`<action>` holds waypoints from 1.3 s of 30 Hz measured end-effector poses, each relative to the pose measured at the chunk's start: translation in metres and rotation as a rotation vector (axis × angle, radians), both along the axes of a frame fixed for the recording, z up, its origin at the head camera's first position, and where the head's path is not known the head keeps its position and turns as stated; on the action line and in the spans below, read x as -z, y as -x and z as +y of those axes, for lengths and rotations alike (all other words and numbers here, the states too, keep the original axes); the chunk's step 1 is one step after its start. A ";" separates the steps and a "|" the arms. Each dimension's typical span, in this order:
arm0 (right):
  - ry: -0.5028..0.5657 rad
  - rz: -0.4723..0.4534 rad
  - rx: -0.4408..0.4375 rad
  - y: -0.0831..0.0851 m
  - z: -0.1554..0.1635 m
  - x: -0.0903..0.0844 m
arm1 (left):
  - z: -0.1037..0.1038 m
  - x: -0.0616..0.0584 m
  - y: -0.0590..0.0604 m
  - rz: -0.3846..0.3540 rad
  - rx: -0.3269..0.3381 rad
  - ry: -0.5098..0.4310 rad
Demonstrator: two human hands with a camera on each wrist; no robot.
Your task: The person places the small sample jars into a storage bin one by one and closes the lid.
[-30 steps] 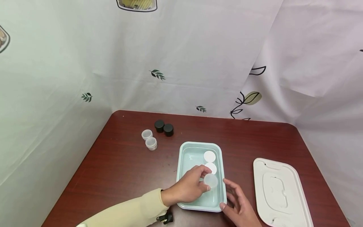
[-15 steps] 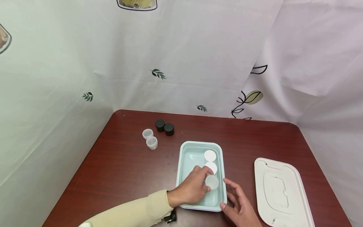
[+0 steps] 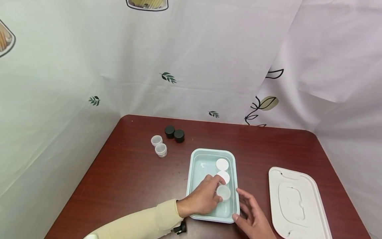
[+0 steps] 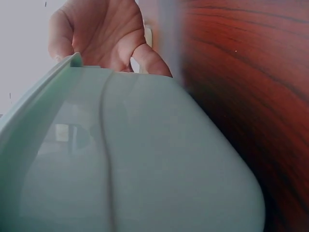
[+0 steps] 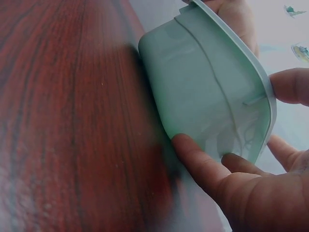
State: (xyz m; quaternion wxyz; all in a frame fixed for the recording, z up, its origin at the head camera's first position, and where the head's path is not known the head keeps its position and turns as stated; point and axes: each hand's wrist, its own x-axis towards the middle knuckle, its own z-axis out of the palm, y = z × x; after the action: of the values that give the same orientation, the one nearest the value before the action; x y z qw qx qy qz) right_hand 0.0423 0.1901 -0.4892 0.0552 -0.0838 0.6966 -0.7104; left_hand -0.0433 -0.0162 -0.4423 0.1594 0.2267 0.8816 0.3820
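A pale green tray (image 3: 195, 166) sits on the table. Two round white-topped containers, one a far white-topped container (image 3: 222, 164), stand along its right side inside. Nearer, a small translucent jar (image 3: 223, 193) is in the tray between the thumb and fingers of my left hand (image 3: 206, 196), which pinches its side from the left. The index finger passes over the edge of the middle white-topped container (image 3: 225, 177). Outside the tray, my right hand (image 3: 252, 217) touches its right rim and wall with relaxed, spread fingers. In the right wrist view, the fingers (image 5: 203, 164) rest against the tray wall.
A white lid (image 3: 295, 202) lies on the table at the right. Two translucent jars, one a nearer jar (image 3: 161, 150), and two black-capped jars, one a right-hand black jar (image 3: 179, 135), stand back left. A white curtain (image 3: 194, 59) hangs behind the table.
The left hand has moved slightly right and set the translucent jar lower and nearer the middle white-topped container's line. The right hand stays at the tray's edge.
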 end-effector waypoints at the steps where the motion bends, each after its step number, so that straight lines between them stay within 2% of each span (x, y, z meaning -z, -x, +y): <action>1: 0.000 -0.004 0.003 0.000 0.000 0.000 | 0.000 0.000 0.000 -0.003 0.000 0.002; 6: 0.000 -0.012 0.008 0.000 0.000 0.000 | -0.001 -0.005 0.002 -0.017 -0.007 0.008; 12: -0.003 -0.001 0.007 0.000 0.000 -0.001 | -0.005 -0.022 0.009 -0.013 -0.010 0.014; 15: 0.001 0.014 -0.001 0.001 0.001 -0.001 | -0.009 -0.028 0.013 -0.013 -0.030 -0.032; 18: 0.003 0.024 0.000 0.002 0.002 0.000 | -0.015 -0.033 0.020 -0.013 -0.078 -0.154; 23: -0.003 0.015 0.009 0.001 0.002 -0.001 | -0.033 -0.045 0.039 -0.036 -0.224 -0.362; 30: -0.017 -0.022 0.030 0.001 0.001 -0.003 | -0.075 -0.054 0.069 -0.056 -0.466 -0.497; 35: -0.020 -0.034 0.037 0.001 0.001 -0.004 | -0.113 -0.048 0.088 -0.053 -0.620 -0.535; 39: -0.011 -0.027 0.024 0.000 0.001 -0.002 | -0.141 -0.039 0.099 -0.070 -0.713 -0.533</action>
State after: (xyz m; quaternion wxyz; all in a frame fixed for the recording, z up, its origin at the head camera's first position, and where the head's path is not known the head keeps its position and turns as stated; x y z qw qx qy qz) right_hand 0.0421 0.1911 -0.4868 0.0564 -0.0654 0.7008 -0.7081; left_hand -0.1419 -0.1570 -0.4029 -0.0165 -0.0714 0.7695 0.6345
